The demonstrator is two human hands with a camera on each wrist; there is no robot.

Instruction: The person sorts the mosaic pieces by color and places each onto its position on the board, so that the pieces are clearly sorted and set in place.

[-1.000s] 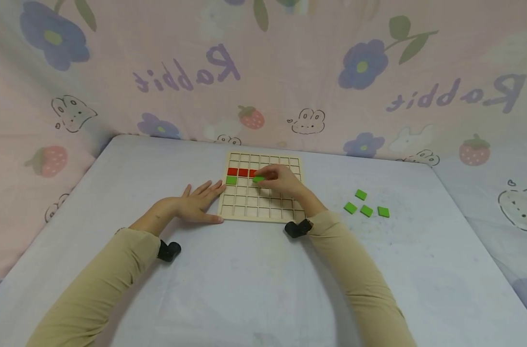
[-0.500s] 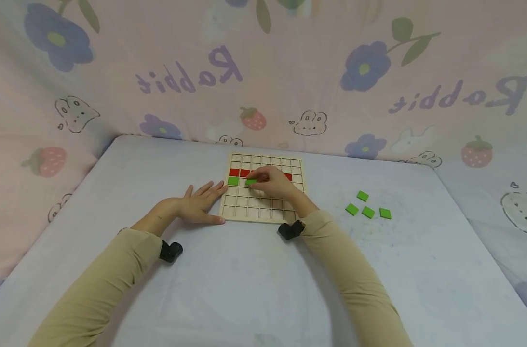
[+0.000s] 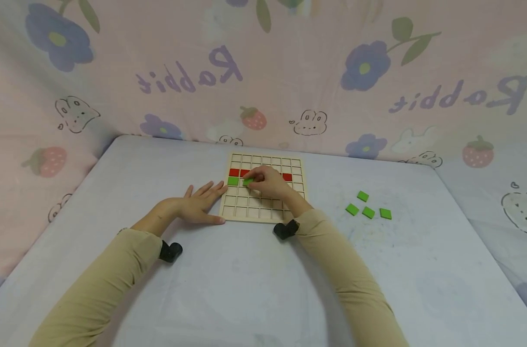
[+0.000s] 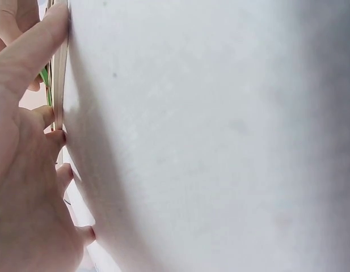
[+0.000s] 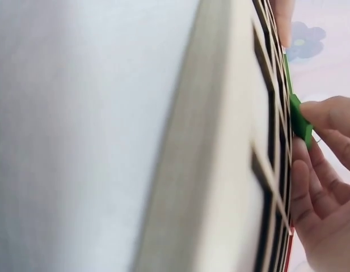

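"Pink cloth (image 3: 272, 58) printed with rabbits, strawberries and blue flowers hangs behind your white table (image 3: 228, 299). What have you got there?"

"A green tile (image 3: 248, 182). I have it pinched in my right hand (image 3: 269, 182), between thumb and fingers, and it is tilted low at the wooden grid board (image 3: 259, 221), over the second column. I cannot tell whether it touches the wood."

"Has it moved?"

"Yes, leftward. A second ago I held it below the third red square; now it is just beside the seated green tile (image 3: 233, 180) in the first column. My knuckles came along, so they cover that third square, leaving two red tiles (image 3: 234, 172) showing at the left. Farther right, a red tile (image 3: 287, 177) that was hidden behind them has come into sight."

"And the other side?"

"My left hand (image 3: 198, 205) has stayed put: fingers stretched and spread apart, tips at the board's left edge, thumb by its near corner."

"Farther out?"

"Four loose green tiles (image 3: 368, 212) lie on the table well to the right of the board, grouped as before. Tan sleeves (image 3: 94, 289) cover my arms, with a black camera (image 3: 170, 251) at each wrist."
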